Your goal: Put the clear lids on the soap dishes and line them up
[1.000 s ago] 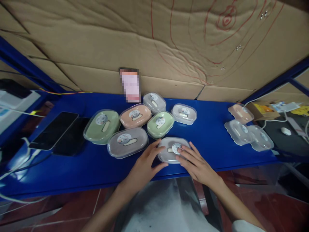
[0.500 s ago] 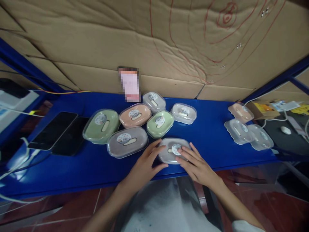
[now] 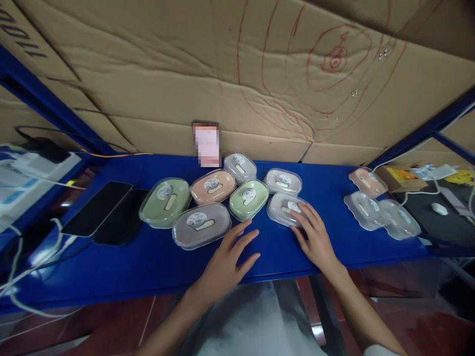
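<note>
A grey food container (image 3: 281, 209) with a clear lid and a round label lies flat on the blue table (image 3: 148, 267). My right hand (image 3: 313, 237) has its fingers over this container's right end and its thumb at the near edge. My left hand (image 3: 232, 259) hovers over the table with fingers spread and nothing in them. Just beyond its fingertips are a larger grey container (image 3: 202, 232) and a green container (image 3: 248, 200). Farther back stand a pale grey container (image 3: 283, 181), another grey one (image 3: 240, 168), an orange one (image 3: 213, 187) and a big green one (image 3: 165, 202).
Three more containers, one orange (image 3: 367, 182) and two grey (image 3: 365, 210), sit at the right. Phones (image 3: 97, 207) and white cables (image 3: 22, 277) lie at the left. A pixelated upright device (image 3: 208, 146) leans on the cardboard wall (image 3: 166, 74). A small box (image 3: 403, 179) and mouse (image 3: 440, 208) are far right.
The grey container has moved away from the table's near edge, up to the pale grey one, with my right hand on it. My left hand has come off it.
</note>
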Demonstrator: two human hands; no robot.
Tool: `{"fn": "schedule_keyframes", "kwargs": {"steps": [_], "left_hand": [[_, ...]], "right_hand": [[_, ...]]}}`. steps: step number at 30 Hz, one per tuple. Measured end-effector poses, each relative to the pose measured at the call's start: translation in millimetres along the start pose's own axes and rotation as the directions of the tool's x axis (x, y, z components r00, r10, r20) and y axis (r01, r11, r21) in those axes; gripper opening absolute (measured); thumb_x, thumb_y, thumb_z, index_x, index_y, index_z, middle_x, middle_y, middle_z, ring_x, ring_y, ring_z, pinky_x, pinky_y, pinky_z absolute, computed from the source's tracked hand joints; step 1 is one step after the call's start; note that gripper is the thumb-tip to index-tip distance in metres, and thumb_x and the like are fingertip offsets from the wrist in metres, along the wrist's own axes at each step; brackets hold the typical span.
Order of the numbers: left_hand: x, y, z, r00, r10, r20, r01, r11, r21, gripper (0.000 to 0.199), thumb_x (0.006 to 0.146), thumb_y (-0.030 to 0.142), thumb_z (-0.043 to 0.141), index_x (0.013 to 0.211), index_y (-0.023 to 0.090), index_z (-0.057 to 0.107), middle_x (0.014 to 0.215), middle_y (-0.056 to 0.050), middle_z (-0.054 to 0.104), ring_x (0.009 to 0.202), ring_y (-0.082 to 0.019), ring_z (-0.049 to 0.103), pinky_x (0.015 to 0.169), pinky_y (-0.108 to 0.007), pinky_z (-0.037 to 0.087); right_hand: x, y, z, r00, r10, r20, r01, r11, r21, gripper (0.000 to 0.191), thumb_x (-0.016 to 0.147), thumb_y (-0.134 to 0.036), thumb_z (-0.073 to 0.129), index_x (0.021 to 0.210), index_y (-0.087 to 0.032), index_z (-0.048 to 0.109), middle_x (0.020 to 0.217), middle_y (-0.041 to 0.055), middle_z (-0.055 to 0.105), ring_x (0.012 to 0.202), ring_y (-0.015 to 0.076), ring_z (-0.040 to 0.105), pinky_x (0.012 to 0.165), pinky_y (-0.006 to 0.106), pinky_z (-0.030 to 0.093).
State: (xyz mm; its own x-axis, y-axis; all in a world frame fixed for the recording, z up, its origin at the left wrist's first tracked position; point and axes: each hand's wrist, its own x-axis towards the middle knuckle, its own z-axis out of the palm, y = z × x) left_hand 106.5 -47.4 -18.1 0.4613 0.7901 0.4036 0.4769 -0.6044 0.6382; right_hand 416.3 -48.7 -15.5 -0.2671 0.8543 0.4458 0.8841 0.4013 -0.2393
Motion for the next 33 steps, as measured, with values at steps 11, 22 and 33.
{"fn": "schedule_keyframes", "kwargs": {"steps": [11,22,33], "left_hand": [[0,2,1.2,0.994,0.100,-0.041,-0.093,0.984,0.154,0.036,0.105,0.024,0.062,0.141,0.027,0.060,0.156,-0.011,0.056,0.141,-0.027,0.061,0.116,-0.045,0.056],[-17,-27,-62.9,0.968,-0.022,-0.250,0.176,0.770,0.613,0.045,0.104,0.033,0.064,0.148,0.030,0.057,0.155,-0.015,0.060,0.144,-0.043,0.055,0.121,-0.073,0.029],[-8,-46,-80.5,0.989,0.023,-0.148,0.055,0.863,0.502,0.041,0.108,0.043,0.057,0.146,0.029,0.060,0.145,-0.009,0.069,0.131,-0.032,0.063,0.103,-0.047,0.047]], "right_hand": [[48,38,-13,0.992,0.058,0.108,-0.060,0.998,0.012,0.060,0.111,-0.037,0.046,0.169,-0.030,0.034,0.156,0.0151,0.053,0.139,0.0323,0.059,0.112,0.054,0.055],[-50,126,-56,0.865,0.360,-0.349,-0.494,0.734,-0.466,0.066,0.107,-0.061,0.046,0.154,-0.015,0.057,0.147,0.0283,0.062,0.134,0.0525,0.056,0.101,0.071,0.047],[34,105,-47,0.994,0.105,0.011,-0.096,0.942,-0.323,0.044,0.112,-0.042,0.043,0.148,-0.027,0.061,0.143,0.0115,0.069,0.126,0.0340,0.063,0.098,0.047,0.047]]}}
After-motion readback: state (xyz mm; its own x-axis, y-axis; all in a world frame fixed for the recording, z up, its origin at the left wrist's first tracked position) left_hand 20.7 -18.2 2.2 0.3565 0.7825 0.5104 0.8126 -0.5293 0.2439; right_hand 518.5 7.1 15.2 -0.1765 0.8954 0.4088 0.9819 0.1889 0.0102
